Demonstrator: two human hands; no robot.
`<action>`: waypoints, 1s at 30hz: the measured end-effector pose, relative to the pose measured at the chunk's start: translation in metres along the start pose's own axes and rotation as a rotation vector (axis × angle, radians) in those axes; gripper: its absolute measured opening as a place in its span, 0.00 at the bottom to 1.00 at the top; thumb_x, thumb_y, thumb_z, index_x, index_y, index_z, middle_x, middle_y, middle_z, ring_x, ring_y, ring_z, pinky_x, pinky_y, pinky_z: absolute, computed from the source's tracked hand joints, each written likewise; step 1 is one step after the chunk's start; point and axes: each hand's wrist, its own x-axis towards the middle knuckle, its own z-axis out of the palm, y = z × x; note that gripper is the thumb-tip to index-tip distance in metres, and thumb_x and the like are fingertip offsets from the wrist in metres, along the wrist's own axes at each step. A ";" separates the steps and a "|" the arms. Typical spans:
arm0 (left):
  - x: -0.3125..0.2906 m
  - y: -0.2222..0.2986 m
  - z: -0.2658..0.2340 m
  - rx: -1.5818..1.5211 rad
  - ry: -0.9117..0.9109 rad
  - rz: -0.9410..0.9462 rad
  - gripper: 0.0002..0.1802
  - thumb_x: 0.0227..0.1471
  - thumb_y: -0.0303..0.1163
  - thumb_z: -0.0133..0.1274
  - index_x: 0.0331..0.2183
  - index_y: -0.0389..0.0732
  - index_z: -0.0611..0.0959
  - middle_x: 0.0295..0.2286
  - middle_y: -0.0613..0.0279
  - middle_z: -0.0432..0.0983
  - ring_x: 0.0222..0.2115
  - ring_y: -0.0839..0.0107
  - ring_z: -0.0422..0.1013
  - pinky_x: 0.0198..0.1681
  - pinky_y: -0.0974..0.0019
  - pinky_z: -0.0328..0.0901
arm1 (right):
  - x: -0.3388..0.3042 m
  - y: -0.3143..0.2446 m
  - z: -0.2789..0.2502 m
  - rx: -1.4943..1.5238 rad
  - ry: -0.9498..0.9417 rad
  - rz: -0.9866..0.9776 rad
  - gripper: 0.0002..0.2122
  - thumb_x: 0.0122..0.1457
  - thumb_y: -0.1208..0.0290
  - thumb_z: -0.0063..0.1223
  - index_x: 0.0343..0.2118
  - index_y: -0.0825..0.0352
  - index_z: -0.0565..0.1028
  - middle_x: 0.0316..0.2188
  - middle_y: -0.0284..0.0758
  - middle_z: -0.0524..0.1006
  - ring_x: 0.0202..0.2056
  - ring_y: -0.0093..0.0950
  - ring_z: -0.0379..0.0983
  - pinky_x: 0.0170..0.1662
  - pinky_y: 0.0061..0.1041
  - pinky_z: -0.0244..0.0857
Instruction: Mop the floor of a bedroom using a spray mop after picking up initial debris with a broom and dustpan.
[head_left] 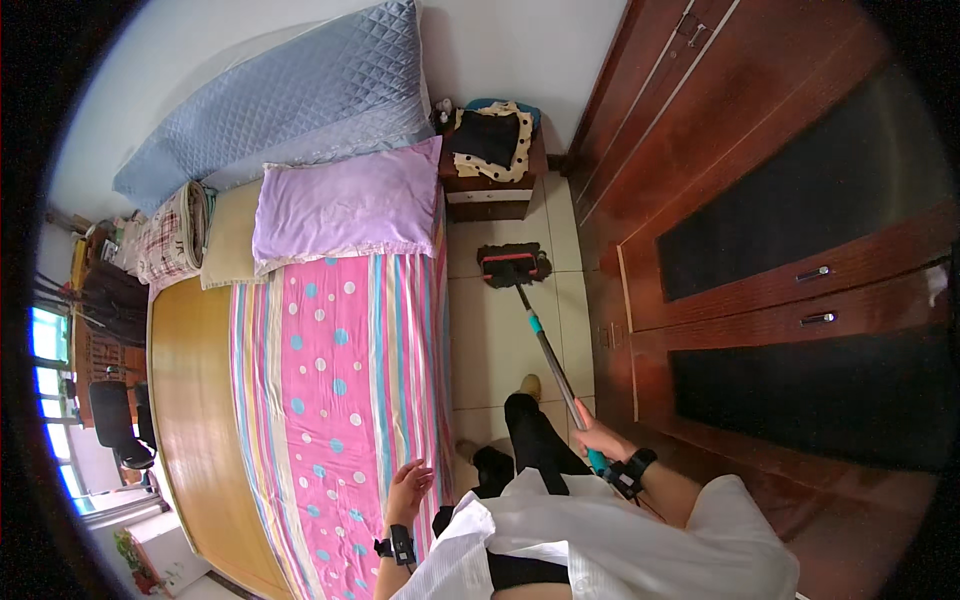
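Observation:
My right hand (pixel 601 438) is wrapped round the upper end of a long grey and teal handle (pixel 548 350). It belongs to a broom with a wide red and black head (pixel 512 265) and dark bristles, which rests on the tiled floor between bed and wardrobe. Over the edge of the bed hangs my left hand (pixel 408 490), holding nothing, its fingers loosely bent and apart. Beneath it lies a pink striped sheet with dots (pixel 335 400).
A small nightstand (pixel 487 205) with folded clothes (pixel 490 138) stands beyond the broom head. The dark red wardrobe (pixel 640 375) lines the right side of the narrow floor strip. On the bed lie a lilac pillow (pixel 345 208) and a folded blanket (pixel 172 235).

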 end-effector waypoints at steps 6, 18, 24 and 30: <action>-0.004 -0.004 -0.005 -0.057 0.002 0.025 0.13 0.50 0.29 0.44 0.40 0.37 0.71 0.28 0.59 0.73 0.28 0.72 0.70 0.33 0.74 0.65 | 0.105 -0.031 -0.011 -0.016 -0.052 -0.084 0.38 0.51 0.74 0.40 0.57 0.60 0.27 0.12 0.33 0.65 0.14 0.23 0.63 0.17 0.23 0.58; -0.012 -0.010 -0.019 -0.106 0.038 0.041 0.13 0.50 0.28 0.44 0.40 0.36 0.70 0.28 0.58 0.72 0.27 0.72 0.70 0.32 0.74 0.66 | 0.041 -0.014 0.039 0.137 -0.134 0.006 0.38 0.50 0.79 0.39 0.57 0.54 0.29 0.11 0.34 0.63 0.13 0.24 0.62 0.16 0.23 0.58; -0.017 -0.008 -0.011 -0.126 0.057 0.030 0.13 0.50 0.27 0.44 0.40 0.36 0.70 0.28 0.58 0.72 0.27 0.71 0.70 0.33 0.73 0.65 | 0.148 -0.062 0.029 -0.161 -0.065 -0.104 0.42 0.40 0.73 0.43 0.57 0.62 0.32 0.13 0.33 0.68 0.15 0.26 0.65 0.15 0.27 0.57; -0.021 -0.018 -0.021 -0.155 0.049 0.053 0.11 0.50 0.27 0.43 0.38 0.36 0.71 0.27 0.59 0.73 0.27 0.72 0.70 0.34 0.72 0.65 | 0.098 -0.025 0.068 -0.001 -0.093 -0.119 0.37 0.48 0.80 0.39 0.57 0.60 0.32 0.13 0.34 0.65 0.11 0.25 0.62 0.15 0.25 0.60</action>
